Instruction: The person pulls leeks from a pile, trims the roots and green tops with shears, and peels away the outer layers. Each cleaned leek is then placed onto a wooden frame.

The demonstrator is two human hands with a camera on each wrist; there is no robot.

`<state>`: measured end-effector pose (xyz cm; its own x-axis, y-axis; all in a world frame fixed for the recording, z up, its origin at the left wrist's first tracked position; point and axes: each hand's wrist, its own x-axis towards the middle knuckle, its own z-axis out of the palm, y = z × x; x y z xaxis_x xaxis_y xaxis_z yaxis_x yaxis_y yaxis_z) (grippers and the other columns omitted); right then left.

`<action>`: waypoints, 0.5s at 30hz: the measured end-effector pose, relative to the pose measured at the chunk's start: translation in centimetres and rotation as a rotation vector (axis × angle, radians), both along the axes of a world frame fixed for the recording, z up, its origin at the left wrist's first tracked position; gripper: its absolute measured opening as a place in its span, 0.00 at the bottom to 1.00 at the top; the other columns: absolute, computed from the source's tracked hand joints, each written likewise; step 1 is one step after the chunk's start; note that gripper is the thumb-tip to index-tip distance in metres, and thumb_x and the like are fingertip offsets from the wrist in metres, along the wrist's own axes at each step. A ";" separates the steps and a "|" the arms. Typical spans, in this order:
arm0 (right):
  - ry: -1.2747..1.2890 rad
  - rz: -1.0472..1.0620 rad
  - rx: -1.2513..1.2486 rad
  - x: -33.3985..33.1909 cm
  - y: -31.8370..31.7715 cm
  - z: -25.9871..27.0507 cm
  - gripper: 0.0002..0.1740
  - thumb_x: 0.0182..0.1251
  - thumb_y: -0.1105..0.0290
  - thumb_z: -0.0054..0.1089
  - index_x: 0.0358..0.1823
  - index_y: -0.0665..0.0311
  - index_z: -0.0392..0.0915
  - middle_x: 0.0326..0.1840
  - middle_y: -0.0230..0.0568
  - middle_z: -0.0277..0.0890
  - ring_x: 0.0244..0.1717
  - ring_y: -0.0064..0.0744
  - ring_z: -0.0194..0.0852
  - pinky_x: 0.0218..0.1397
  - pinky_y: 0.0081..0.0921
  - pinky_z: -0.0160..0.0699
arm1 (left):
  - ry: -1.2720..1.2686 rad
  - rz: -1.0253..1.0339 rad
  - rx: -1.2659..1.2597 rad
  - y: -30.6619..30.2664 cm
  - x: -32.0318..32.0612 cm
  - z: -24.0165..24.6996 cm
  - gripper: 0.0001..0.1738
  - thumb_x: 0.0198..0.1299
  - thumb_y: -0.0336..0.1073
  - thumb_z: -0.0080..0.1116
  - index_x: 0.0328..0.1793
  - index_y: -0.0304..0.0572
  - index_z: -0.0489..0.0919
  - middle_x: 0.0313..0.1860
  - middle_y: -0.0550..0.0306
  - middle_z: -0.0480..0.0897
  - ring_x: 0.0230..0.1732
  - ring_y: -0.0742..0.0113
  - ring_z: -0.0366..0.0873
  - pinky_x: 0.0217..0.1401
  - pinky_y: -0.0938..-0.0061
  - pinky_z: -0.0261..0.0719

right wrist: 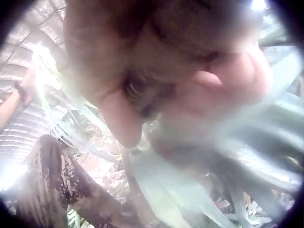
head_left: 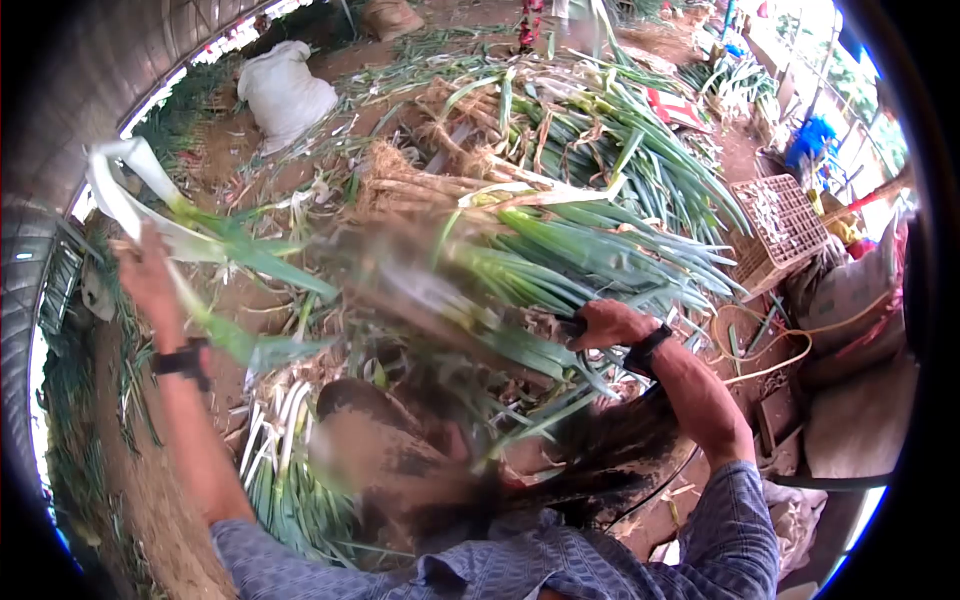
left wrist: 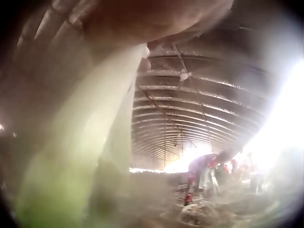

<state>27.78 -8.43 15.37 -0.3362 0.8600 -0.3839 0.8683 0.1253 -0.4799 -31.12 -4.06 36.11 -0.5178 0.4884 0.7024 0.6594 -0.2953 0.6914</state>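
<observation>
At the far left of the head view, my raised left hand [head_left: 150, 280] grips a few green onions [head_left: 195, 243]. Their white stalks bend over above the hand and the green leaves trail right. Pale stalks [left wrist: 78, 133] pass close below the fingers in the left wrist view. My right hand [head_left: 617, 325] is curled round a dark handle-like thing [head_left: 571, 327], which is mostly hidden by the fingers; I cannot tell its kind. Green leaves lie just below this hand in the right wrist view. A large pile of green onions [head_left: 590, 235] with root tufts lies in front.
A bunch of green onions [head_left: 290, 480] lies by the left knee. Beyond are a white sack [head_left: 287, 92] and, at right, a brown plastic crate [head_left: 778, 222]. A yellow cord [head_left: 805, 345] loops at right. Another person [left wrist: 202, 171] stands farther off under the arched roof.
</observation>
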 end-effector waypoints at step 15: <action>-0.009 -0.056 0.035 0.7 1.7 -2.3 0.29 0.52 0.45 0.69 0.42 0.64 0.85 0.35 0.54 0.83 0.39 0.52 0.84 0.47 0.44 0.79 | 0.659 -0.350 -1.326 -5.1 -0.8 -15.0 0.34 0.52 0.46 0.73 0.64 0.36 0.79 0.62 0.39 0.80 0.65 0.48 0.77 0.66 0.62 0.75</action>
